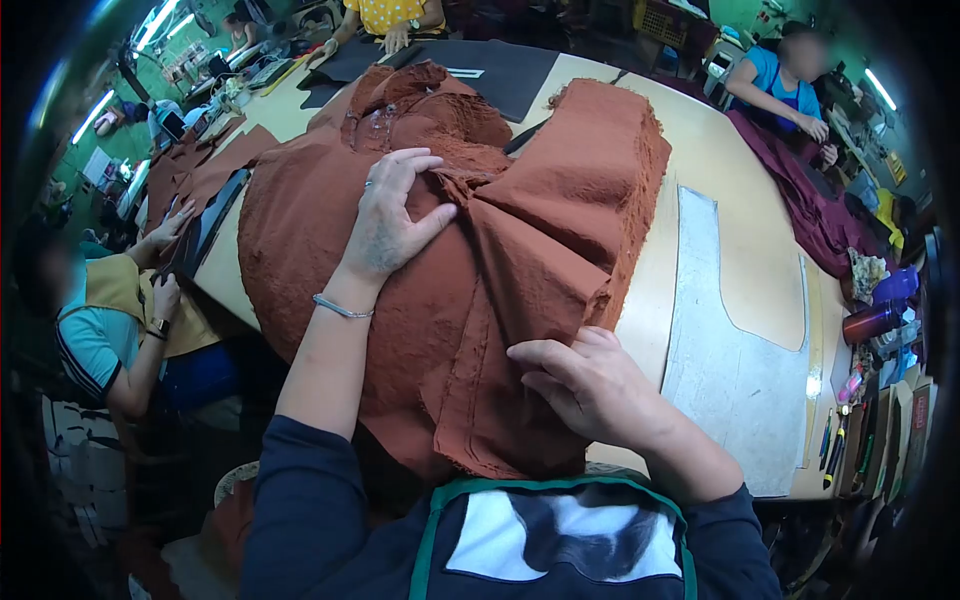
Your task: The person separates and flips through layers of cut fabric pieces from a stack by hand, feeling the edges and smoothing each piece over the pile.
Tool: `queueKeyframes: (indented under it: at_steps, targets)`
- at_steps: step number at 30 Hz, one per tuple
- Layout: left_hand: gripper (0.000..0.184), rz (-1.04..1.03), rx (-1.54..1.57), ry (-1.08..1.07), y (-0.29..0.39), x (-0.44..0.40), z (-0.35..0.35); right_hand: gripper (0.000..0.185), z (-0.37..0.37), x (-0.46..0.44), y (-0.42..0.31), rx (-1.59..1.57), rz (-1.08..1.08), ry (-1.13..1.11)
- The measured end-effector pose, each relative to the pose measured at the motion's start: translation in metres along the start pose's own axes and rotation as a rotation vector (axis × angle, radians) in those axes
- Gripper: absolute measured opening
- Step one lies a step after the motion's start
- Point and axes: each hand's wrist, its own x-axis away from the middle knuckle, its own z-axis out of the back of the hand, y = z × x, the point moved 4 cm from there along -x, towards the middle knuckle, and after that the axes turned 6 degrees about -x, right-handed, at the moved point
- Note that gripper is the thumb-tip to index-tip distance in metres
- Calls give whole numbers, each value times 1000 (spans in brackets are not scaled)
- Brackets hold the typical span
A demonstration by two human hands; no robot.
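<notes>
A large heap of rust-brown cloth (350, 215) lies in front of me, with frayed edges and a stitched seam running down its middle. It hangs over the near table edge. My left hand (395, 215) rests on the cloth, its fingers stretched and thumb apart, beside a bunched spot where folds meet. Lower right, my right hand (595, 385) has curled fingers closed on a fold of the same cloth. What lies under its fingertips is partly hidden. A folded stack of cloth (590, 130) rises beyond my hands.
A grey-white flat pattern piece (735, 370) and a yellowish ruler (815, 350) lie on the table's right. Dark cloth (500, 75) is at the far side. Pens (835, 450) and a dark red tumbler (870, 322) stand right. Co-workers sit left and right; another stands opposite.
</notes>
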Motion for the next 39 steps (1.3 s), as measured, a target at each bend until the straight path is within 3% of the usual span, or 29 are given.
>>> queueKeyframes:
  at_steps: [5,8,10,12,14,16,18,19,21,22,23,26,27,30,31,34,35,38,39]
  targets:
    - [22,66,57,23,27,-3,-6,23,19,-9,-17,186,48,-279]
    - [25,89,-146,28,38,-1,-15,24,25,-15,-26,178,109,-372]
    - [30,166,-136,-4,34,-3,-20,24,52,-31,-28,151,30,-441]
    - [39,317,-117,-127,27,0,-30,21,77,-69,-11,6,135,28]
    - [32,385,-28,-238,35,3,-35,19,83,-112,14,27,248,333]
    - [19,451,141,-254,55,4,-33,20,55,-151,71,-302,257,124]
    - [24,188,155,-122,66,12,-33,36,38,-140,70,-174,82,-252]
    - [33,79,254,-95,77,12,-28,41,38,-130,62,-156,138,-284]
    - [33,226,331,-144,73,19,-21,54,45,-107,54,-187,167,-337]
    - [33,299,372,-167,73,22,-16,55,47,-96,52,-173,254,-242]
    - [25,559,508,-309,72,26,-12,52,44,-86,52,-135,214,-196]
    - [17,542,652,-309,70,32,-4,52,27,-64,66,-3,189,-68]
    - [18,394,589,-245,73,32,-5,54,29,-62,72,-131,161,-35]
    - [17,479,563,-132,83,36,-8,59,38,-64,84,-660,-96,26]
    - [29,499,627,-81,78,40,-16,53,44,-68,70,-531,-147,74]
    - [52,868,1229,150,83,45,-24,51,41,-68,38,58,-6,57]
    - [65,894,1237,111,80,43,-23,43,38,-65,38,110,-6,50]
    - [58,877,1231,-58,77,44,-20,34,33,-57,60,60,-66,136]
    - [51,856,1100,-93,77,41,-17,31,34,-55,70,-54,-116,238]
